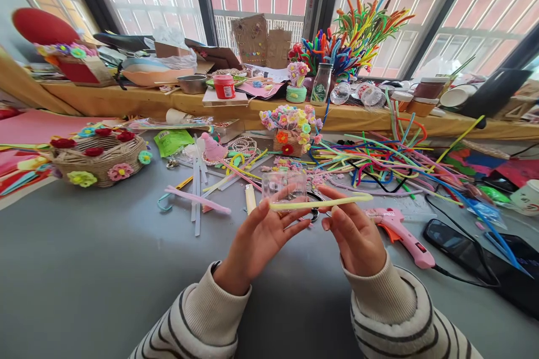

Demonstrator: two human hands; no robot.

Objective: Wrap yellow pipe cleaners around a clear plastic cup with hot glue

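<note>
A pale yellow pipe cleaner (311, 203) stretches nearly level between my two hands above the grey table. At its left end my left hand (261, 233) has the thumb pressed on it, the other fingers spread out behind. My right hand (356, 233) pinches it between thumb and fingers, and its right end sticks out past them. Behind the hands stands a clear plastic box (285, 184), partly covered by the fingers. Just right of my right hand lies a pink glue gun (404, 235) with an orange trigger.
Left stands a twine basket (101, 160) with fuzzy flowers. White glue sticks (196, 196) and a pink pipe cleaner (200, 200) lie nearer. A heap of coloured pipe cleaners (379, 160) spreads at the back right. A phone (452, 244) and the glue gun's black cord lie right.
</note>
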